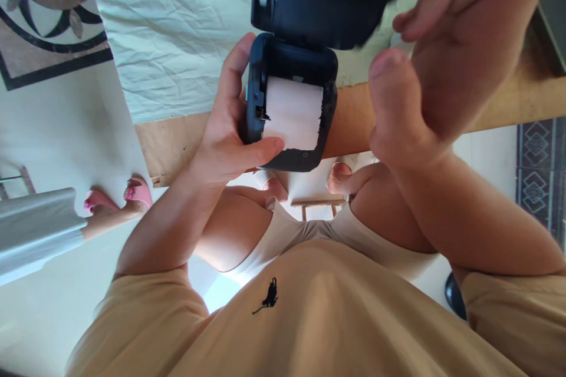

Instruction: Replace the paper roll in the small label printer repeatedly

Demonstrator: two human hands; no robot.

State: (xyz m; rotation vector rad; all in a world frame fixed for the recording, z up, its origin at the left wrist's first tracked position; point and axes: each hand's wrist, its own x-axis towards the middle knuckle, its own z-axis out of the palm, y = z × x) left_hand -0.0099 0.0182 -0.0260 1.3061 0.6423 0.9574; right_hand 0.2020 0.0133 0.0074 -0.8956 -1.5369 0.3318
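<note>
My left hand [230, 129] is closed around a small dark thermal printer [292, 160], holding it above the table edge. Fingers wrap its left side, and the thumb presses on the white paper roll [294, 112] inside. The printer's hinged lid [316, 3] stands raised on the far side, slightly blurred. At the lid's right corner is my right hand [433, 53], its fingertips at or touching the edge. The right thumb is spread away from the fingers, with nothing between them.
A pale green cloth [177, 23] covers much of the wooden table [177, 144]. A wooden stool [318, 203] shows below, between my feet. On the left, another person's legs in pink slippers [138, 190] are visible. A dark object [552, 6] is at the upper right.
</note>
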